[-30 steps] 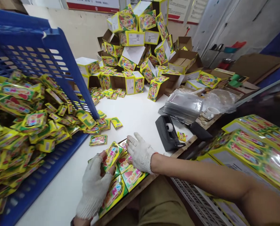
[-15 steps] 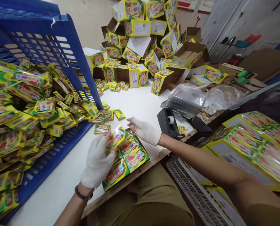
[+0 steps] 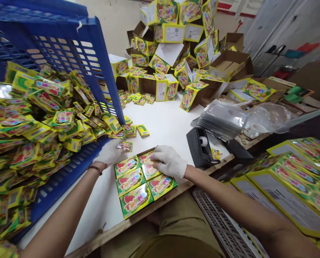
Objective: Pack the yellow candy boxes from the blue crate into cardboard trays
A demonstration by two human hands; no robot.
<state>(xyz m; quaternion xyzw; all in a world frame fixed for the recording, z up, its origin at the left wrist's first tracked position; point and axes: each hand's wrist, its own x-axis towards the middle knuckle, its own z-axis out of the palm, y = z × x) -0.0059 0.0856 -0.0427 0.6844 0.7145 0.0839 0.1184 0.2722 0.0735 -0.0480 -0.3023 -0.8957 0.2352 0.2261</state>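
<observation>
Visible layer laid; loose stock remains

At the table's (image 3: 95,204) near edge sits a shallow box (image 3: 146,151), holding six packets (image 3: 136,200) face up in two columns. The gloved right hand (image 3: 169,161) lies over its far right part, fingers bent onto a packet; pressing or gripping, I cannot tell. The gloved left hand (image 3: 108,152) is just beyond the box's left side, at a loose packet (image 3: 126,146); its fingers' hold cannot be determined. In my judgement this layer is practically complete, though the right hand hides part; no cover is on. Filled boxes (image 3: 281,179) stand at right. Outstanding: the blue crate (image 3: 110,71) at left is heaped with packets. Farther right, a tape dispenser (image 3: 196,150) and plastic covers (image 3: 220,118); at the far side, piled cartons (image 3: 173,34).
</observation>
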